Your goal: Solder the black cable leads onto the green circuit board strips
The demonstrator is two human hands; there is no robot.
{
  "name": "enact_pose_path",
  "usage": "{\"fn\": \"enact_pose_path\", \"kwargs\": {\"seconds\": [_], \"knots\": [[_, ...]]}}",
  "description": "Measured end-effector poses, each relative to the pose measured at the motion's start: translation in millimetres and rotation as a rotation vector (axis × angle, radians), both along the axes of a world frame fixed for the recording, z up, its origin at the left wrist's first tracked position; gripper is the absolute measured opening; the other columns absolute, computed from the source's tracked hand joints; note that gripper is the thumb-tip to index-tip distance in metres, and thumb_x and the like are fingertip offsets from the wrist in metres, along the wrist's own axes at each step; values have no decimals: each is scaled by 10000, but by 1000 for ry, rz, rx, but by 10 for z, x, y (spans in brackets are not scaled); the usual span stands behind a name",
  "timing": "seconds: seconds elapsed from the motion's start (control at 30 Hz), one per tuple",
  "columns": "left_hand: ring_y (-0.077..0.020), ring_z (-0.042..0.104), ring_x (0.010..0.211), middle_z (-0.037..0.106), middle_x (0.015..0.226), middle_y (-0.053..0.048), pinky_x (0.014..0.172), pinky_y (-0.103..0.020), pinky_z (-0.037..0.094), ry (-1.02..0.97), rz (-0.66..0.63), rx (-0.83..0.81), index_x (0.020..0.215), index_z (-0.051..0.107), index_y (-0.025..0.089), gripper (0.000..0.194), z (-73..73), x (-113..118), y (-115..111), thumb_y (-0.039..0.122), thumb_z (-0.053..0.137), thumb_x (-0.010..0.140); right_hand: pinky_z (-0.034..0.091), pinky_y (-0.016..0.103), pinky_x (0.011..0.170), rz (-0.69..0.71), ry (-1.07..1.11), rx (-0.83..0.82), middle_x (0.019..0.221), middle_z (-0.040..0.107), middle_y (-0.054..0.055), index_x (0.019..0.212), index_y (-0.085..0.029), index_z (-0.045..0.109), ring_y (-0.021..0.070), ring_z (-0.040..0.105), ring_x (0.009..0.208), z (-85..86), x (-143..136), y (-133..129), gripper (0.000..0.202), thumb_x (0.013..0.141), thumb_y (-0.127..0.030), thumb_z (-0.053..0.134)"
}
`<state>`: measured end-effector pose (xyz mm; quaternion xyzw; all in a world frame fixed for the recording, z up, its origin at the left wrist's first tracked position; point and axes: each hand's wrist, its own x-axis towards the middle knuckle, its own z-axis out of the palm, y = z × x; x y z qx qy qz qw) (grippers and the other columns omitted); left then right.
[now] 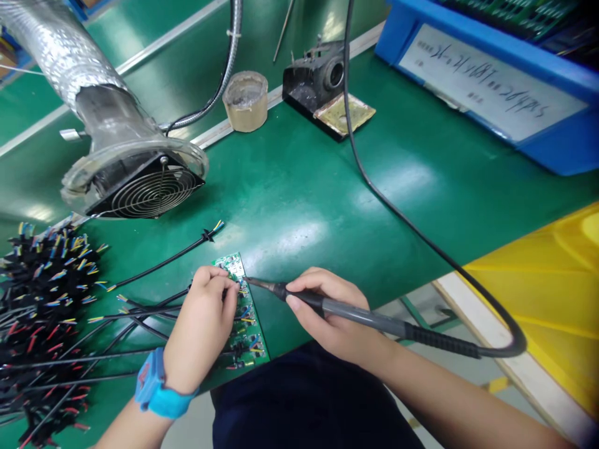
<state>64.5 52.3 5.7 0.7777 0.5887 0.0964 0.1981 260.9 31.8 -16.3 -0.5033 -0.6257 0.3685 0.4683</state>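
Observation:
A green circuit board [256,327] lies at the front edge of the green bench, with black cables and coloured wires along it. My right hand [330,305] is closed around a soldering iron [355,312], whose tip meets or nearly meets the board's upper part. Over the board's left side, my left hand [208,305] pinches with thumb and fingers close to the iron's tip. It seems to hold a cable's wire ends, mostly hidden by the fingers. One loose black cable [163,262] with stripped coloured ends lies beyond my left hand.
A large bundle of black cables [51,274] fills the left side. Behind it hangs a fume extractor fan [156,190]. Farther back are a round tub [246,103] and a soldering iron stand [318,81]. At right are a blue bin [552,137] and a yellow tray [543,280].

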Motion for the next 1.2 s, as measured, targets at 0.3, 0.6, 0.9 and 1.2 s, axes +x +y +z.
{"fn": "enact_pose_path", "kwargs": {"seconds": [0.3,0.6,0.9,1.2], "knots": [[-200,557,882,493,858,-54,809,-361,482,29,17,-19,721,568,175,168,25,36,38,202,453,840,488,226,529,11,37,20,677,604,-1,798,-196,582,108,590,570,3,-6,0,94,746,-120,567],[-207,536,804,510,777,-58,759,-365,464,119,17,-59,673,565,164,173,81,84,93,162,464,813,483,245,515,-140,261,-77,723,584,-1,820,-194,566,111,589,585,-14,0,55,54,781,-157,562],[-137,510,632,487,737,3,642,-292,443,127,136,-131,716,505,185,54,175,84,139,173,547,749,483,269,558,-183,270,2,727,587,5,814,-192,562,125,587,624,-50,-37,211,54,770,-161,561],[-206,574,793,603,829,-56,768,-348,455,173,138,220,887,637,172,217,118,-116,582,357,551,814,485,259,540,-253,348,-59,714,599,-1,808,-198,567,125,596,598,-72,-48,194,34,777,-187,572]]}}
